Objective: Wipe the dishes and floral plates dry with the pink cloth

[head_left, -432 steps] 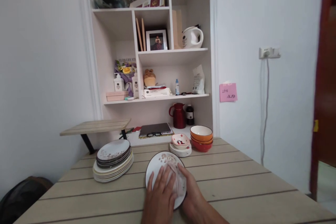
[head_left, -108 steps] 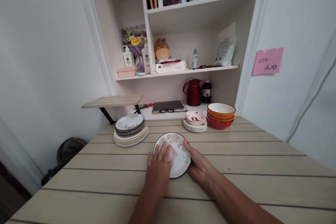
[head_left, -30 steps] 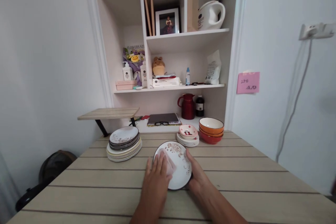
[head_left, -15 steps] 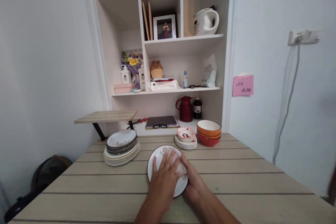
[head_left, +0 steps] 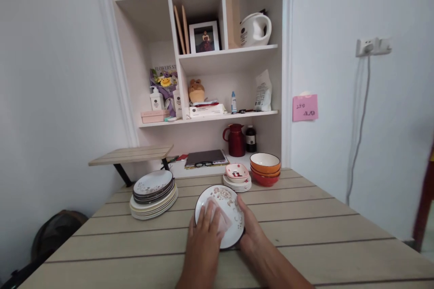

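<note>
A white plate (head_left: 219, 193) with a dark rim and a brown flower pattern is held tilted above the table. My right hand (head_left: 251, 229) grips its right edge, thumb along the rim and fingers hidden beneath. On the plate's face lies a thin, pale pink cloth (head_left: 224, 223). My left hand (head_left: 205, 234) presses this cloth against the plate with its fingertips, fingers close together.
Left of my hands stands a stack of plates (head_left: 153, 182). Behind the held plate are small dishes (head_left: 237, 171) and orange and red bowls (head_left: 265, 165). A red jug (head_left: 236, 140) and a laptop (head_left: 205, 157) sit at the back.
The cloth and my left hand have shifted left and down across the plate, uncovering more of the flower pattern. The plate has turned in my right hand. The view has swung slightly right.
</note>
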The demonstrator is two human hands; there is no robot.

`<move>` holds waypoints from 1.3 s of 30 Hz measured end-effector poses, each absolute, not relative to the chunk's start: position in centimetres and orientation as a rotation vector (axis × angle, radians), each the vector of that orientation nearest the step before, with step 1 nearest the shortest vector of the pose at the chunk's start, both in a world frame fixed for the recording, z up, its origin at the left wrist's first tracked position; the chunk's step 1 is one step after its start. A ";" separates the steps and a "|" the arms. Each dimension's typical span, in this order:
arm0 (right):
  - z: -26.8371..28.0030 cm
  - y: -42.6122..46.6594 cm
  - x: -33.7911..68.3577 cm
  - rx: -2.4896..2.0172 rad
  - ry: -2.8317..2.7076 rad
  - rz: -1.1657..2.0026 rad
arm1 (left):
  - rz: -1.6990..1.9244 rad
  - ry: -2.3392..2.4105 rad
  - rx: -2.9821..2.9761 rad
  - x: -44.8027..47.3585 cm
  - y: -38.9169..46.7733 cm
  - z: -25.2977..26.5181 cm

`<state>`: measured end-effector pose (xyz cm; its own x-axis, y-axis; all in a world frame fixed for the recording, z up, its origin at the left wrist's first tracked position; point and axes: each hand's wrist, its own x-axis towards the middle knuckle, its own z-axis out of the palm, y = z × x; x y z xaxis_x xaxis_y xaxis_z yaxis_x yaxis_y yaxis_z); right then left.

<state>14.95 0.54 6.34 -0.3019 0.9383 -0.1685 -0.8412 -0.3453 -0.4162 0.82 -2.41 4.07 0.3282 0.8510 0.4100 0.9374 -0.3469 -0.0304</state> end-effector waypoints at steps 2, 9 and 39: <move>6.2 0.5 15.1 -0.502 -0.283 1.887 | -0.514 -1.591 -2.362 1.1 -2.6 3.0; 6.0 0.3 15.4 -0.571 -0.294 1.944 | -0.585 -1.546 -2.435 1.2 -3.0 3.1; 4.9 0.8 15.4 -0.620 -0.396 1.959 | -0.550 -1.096 -2.652 -0.8 -1.8 4.8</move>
<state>15.35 0.81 4.89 -0.3673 0.8954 -0.2517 -0.7273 -0.4451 -0.5225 -0.77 -1.78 4.78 0.6521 0.6315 0.4195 0.7138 -0.6979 -0.0590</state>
